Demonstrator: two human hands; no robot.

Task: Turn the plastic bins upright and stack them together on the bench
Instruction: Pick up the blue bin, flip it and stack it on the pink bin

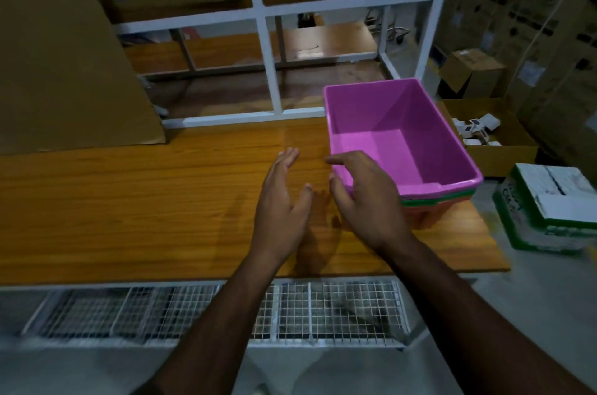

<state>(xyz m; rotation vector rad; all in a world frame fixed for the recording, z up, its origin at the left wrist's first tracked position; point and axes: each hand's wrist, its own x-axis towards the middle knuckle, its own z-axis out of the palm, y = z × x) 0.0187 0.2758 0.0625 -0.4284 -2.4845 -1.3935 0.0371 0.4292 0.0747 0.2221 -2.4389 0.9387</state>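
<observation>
A pink plastic bin point(397, 136) stands upright at the right end of the wooden bench point(129, 201), nested on top of a green bin point(452, 197) and an orange bin point(429, 213) whose rims show beneath it. My right hand point(365, 197) hovers just left of the stack's near corner, fingers spread and holding nothing; whether it touches the pink rim I cannot tell. My left hand point(284, 201) is over the bare bench to the left of it, palm turned inward, fingers apart and empty.
A large cardboard box point(64, 55) stands on the bench at the far left. A white metal shelf frame point(268, 58) rises behind the bench. Open cartons point(491, 133) and a green-and-white box point(549, 207) sit on the floor at right. A wire mesh rack point(210, 310) runs below the bench's front edge.
</observation>
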